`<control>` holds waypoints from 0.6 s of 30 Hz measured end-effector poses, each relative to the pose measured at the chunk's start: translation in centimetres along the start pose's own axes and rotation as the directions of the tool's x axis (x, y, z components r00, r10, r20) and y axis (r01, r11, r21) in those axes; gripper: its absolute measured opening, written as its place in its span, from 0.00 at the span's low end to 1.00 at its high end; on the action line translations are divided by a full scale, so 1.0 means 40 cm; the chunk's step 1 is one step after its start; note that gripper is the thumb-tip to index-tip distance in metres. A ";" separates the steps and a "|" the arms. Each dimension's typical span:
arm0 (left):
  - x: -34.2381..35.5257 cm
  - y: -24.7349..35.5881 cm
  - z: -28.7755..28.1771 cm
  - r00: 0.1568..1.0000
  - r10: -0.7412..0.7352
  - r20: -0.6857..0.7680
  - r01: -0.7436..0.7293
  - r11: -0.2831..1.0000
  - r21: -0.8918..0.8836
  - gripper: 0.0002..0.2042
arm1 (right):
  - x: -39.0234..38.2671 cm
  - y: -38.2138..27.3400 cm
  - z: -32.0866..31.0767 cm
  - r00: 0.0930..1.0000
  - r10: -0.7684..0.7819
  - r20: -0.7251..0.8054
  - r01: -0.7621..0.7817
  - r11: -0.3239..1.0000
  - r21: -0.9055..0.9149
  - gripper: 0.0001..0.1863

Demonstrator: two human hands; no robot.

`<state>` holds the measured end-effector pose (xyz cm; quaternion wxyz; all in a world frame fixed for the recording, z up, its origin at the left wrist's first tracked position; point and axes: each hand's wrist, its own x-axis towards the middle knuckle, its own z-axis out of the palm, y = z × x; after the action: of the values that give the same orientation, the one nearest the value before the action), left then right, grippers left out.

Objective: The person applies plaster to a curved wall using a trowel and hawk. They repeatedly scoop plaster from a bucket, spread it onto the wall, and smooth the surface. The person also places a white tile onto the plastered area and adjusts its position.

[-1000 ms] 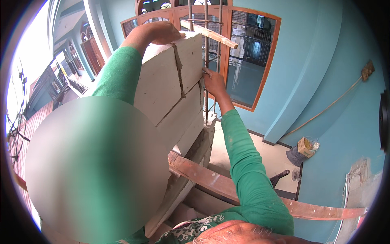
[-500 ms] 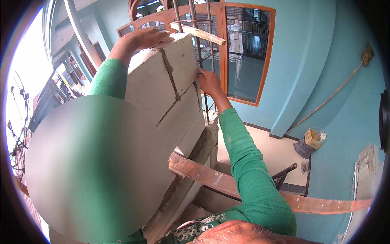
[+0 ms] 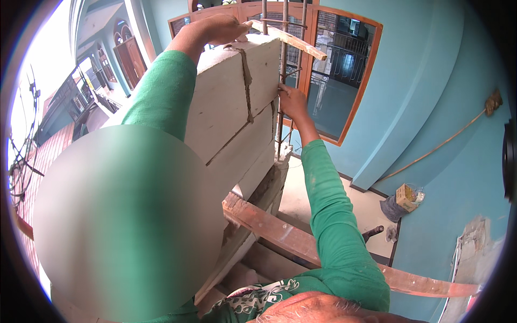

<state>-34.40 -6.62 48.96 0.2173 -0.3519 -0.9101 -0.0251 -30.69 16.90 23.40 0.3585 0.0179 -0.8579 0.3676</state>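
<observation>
A pale lightweight concrete block (image 3: 264, 67) forms the top right end of a block wall (image 3: 237, 126), with a mortar joint along its left side. My left hand (image 3: 221, 28) is bent over the wall's top, fingertips down on the block near the joint. The far sides of those fingers are hidden. At the block's right end my right hand (image 3: 294, 103) is closed at the edge, thumb and index finger against it. Upright steel bars (image 3: 284, 46) stand just beyond. A rough wooden stick (image 3: 293, 40) crosses the bars beside my left fingertips.
A reddish wooden beam (image 3: 274, 229) runs below my right arm from the wall. Behind the bars is a wood-framed glass door (image 3: 339, 75). A long-handled broom (image 3: 436, 145) leans on the blue wall, above a cardboard box (image 3: 405, 198). A blurred patch covers the lower left.
The view has shifted, so the wall and bars sit further right. My left hand is more arched over the block's top. My right hand stays at its end edge.
</observation>
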 end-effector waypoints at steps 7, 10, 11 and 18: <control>-0.029 0.024 -0.021 0.993 0.023 0.117 -0.049 0.975 0.218 0.21 | -0.030 -0.156 -0.112 0.981 0.083 0.177 -0.016 0.936 -0.351 0.19; -0.071 0.109 -0.072 0.987 -0.096 0.130 0.087 0.993 0.076 0.19 | -0.002 -0.301 -0.223 0.995 -0.083 0.046 0.089 0.987 -0.132 0.15; -0.072 0.113 -0.069 0.985 -0.072 0.160 0.059 0.995 0.080 0.18 | 0.043 -0.332 -0.241 0.988 -0.152 -0.001 0.152 0.987 0.054 0.15; 0.056 -0.058 0.040 0.959 0.218 0.182 -0.262 0.927 0.269 0.15 | 0.477 -0.559 -0.154 0.957 -0.086 0.278 -0.223 0.395 0.891 0.24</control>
<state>-38.00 -6.64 48.69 0.1994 -0.4258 -0.8676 0.1621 -34.56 8.99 52.11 0.1488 0.2275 -0.5558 0.7856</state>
